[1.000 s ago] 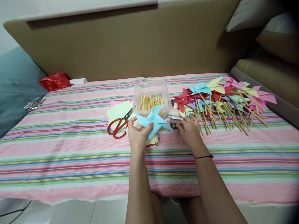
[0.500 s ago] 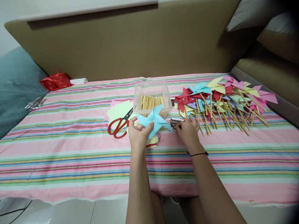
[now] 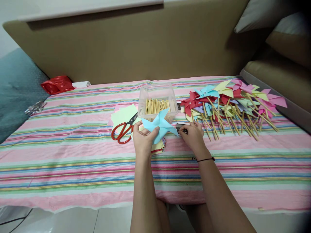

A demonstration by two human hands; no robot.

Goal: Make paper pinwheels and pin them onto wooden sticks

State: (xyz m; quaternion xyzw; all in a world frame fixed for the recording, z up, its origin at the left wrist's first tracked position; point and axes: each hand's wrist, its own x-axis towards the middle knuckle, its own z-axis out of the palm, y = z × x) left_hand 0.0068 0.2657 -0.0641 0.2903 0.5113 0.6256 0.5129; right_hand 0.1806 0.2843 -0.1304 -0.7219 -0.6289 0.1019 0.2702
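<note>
Between the thumb and fingers of my left hand (image 3: 143,139) is a light-blue paper pinwheel (image 3: 159,126), its folded blades facing up and no stick on it. My right hand (image 3: 192,135) is closed in a pinch at a small dark container (image 3: 181,125) with shiny bits in it; whatever the fingertips hold is too small to make out. Below the pinwheel lies a stack of colored paper pieces (image 3: 157,148), partly covered by it. Red-handled scissors (image 3: 124,128) rest left of my left hand, on pale green and pink paper sheets (image 3: 121,113).
Behind my hands stands a clear plastic box (image 3: 143,94) of wooden sticks (image 3: 156,106). Finished pinwheels on sticks (image 3: 225,103) are piled at the right. A red plastic bag (image 3: 57,85) lies far left on the striped cloth (image 3: 73,139).
My right hand has shifted slightly left and its fingers have drawn closer together at the dark container. My left hand keeps its hold on the pinwheel.
</note>
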